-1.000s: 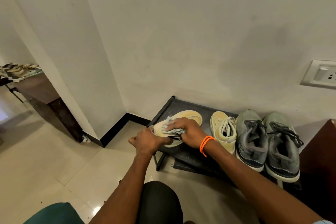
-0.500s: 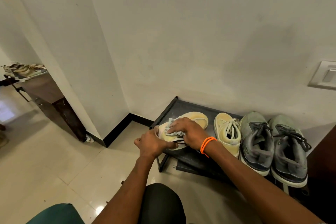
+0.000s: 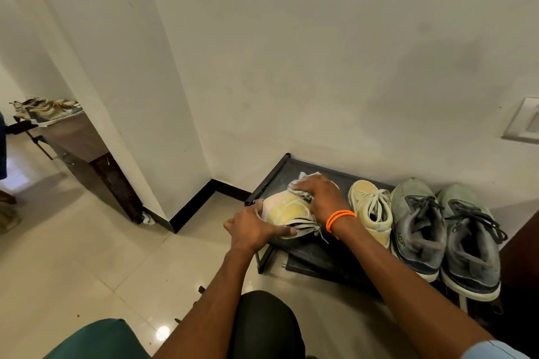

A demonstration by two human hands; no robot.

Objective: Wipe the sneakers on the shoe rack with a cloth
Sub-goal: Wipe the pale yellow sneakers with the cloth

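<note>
Change: since a second ago the right hand (image 3: 316,195) has slid the cloth (image 3: 300,185) from the laces of the yellow sneaker (image 3: 287,210) up toward its toe; the sneaker is now tipped onto its side, where before it lay flatter.
Left hand: the left hand (image 3: 253,227) grips the heel end of the yellow sneaker, fingers curled round it with the thumb on the near side, steadying it.
Right hand: fingers lie bent over the bunched cloth, clamping it against the toe of the shoe; an orange band (image 3: 339,217) sits on the wrist.
Where things are: the yellow sneaker rests at the left end of the dark shoe rack (image 3: 277,172); its mate (image 3: 370,207) stands just beside it, then a grey pair (image 3: 446,233) further right, all on the same shelf.
Handling: the sneaker looks light, with a soft upper that will give under pressure, so it probably needs bracing; the stiffer heel and sole edge seem the best place to hold. Loose laces (image 3: 312,227) may snag the cloth.
Cloth: thin and limp, easy to bunch; likely to slip off unless kept balled under the palm.
Progress: judging by this, the first shoe is being wiped and three remain.
</note>
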